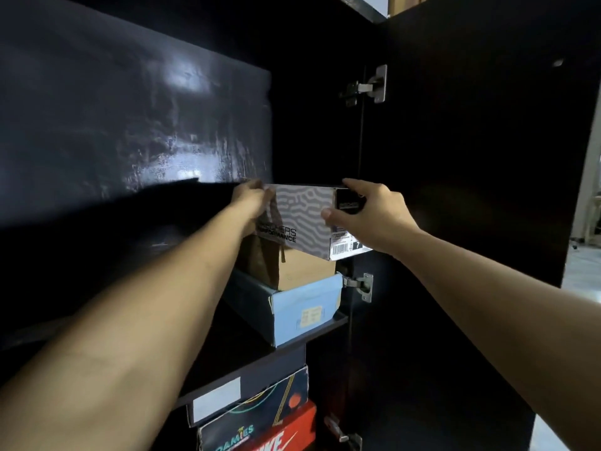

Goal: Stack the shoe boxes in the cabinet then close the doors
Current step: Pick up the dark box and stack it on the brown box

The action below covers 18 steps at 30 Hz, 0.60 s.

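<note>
With your left hand (pixel 250 203) and right hand (pixel 367 216) clasping opposite ends of the grey patterned shoe box (pixel 302 219), fingers closed on it atop the brown box (pixel 302 268) at the shelf's (pixel 325 330) front edge, expect light, stiff cardboard; keep gripping the ends.

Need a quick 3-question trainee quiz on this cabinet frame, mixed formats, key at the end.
1. True or false: both hands hold the grey patterned box.
2. What lies directly under that box? A) brown box B) red box C) bare shelf
3. Fill in: the light blue box rests on a ____.

Key:
1. True: the left hand is at its far end, the right hand at the labelled end.
2. A, the brown box.
3. Shelf.
</note>
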{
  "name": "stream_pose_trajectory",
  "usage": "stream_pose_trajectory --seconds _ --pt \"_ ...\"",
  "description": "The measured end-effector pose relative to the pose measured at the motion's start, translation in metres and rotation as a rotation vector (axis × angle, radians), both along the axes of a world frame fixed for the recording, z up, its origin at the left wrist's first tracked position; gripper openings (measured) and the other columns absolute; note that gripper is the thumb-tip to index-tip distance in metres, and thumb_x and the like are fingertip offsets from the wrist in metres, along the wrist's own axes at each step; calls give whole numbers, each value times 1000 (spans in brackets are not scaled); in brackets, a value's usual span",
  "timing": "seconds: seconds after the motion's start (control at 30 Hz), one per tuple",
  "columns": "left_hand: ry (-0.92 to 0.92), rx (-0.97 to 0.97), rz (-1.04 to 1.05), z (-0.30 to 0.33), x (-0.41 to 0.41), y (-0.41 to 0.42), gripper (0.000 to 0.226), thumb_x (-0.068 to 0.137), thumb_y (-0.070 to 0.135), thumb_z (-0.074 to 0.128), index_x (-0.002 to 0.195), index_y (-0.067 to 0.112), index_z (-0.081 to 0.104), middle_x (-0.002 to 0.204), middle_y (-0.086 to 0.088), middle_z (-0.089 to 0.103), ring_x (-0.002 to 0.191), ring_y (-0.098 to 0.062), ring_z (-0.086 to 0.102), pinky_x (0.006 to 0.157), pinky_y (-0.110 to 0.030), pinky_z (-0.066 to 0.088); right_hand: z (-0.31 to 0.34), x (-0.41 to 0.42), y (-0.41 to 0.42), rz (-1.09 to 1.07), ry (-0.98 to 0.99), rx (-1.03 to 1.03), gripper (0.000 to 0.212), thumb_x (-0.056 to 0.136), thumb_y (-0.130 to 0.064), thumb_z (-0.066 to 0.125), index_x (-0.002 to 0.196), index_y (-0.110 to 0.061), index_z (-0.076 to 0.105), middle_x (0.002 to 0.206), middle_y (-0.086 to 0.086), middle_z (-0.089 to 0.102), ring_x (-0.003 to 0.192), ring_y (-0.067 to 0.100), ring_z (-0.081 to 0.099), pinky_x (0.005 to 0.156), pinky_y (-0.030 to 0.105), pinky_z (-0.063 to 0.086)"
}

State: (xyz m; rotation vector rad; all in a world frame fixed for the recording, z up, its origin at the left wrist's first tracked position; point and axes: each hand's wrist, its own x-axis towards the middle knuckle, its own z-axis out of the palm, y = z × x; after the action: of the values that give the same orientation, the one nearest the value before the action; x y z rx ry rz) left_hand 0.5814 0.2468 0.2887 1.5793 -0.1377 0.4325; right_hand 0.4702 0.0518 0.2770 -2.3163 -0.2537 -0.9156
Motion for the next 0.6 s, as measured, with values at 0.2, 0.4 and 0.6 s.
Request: stream_pose_trajectory --seconds 0.2,0.4,0.6 --pt "-34 67 -59 -15 1 3 31 96 9 50 127 14 55 123 -10 63 101 -22 62 93 -38 51 4 27 20 34 180 -256 76 94 -41 53 153 -28 6 145 18 38 131 37 37 108 49 34" --pt "46 55 -108 -26 11 15 30 97 23 52 125 18 59 129 -5 61 119 -25 55 103 -41 42 5 48 32 52 301 -344 75 99 -22 46 153 -13 -5 159 18 4 143 36 21 110 36 28" --pt "123 121 -109 -37 18 22 59 93 56 43 141 21 44 153 -4 34 139 -27 31 102 -41 27 8 65 34 52 369 -416 71 98 -10 42 153 -11 -2 161 10 2 146 30 13 111 34 24"
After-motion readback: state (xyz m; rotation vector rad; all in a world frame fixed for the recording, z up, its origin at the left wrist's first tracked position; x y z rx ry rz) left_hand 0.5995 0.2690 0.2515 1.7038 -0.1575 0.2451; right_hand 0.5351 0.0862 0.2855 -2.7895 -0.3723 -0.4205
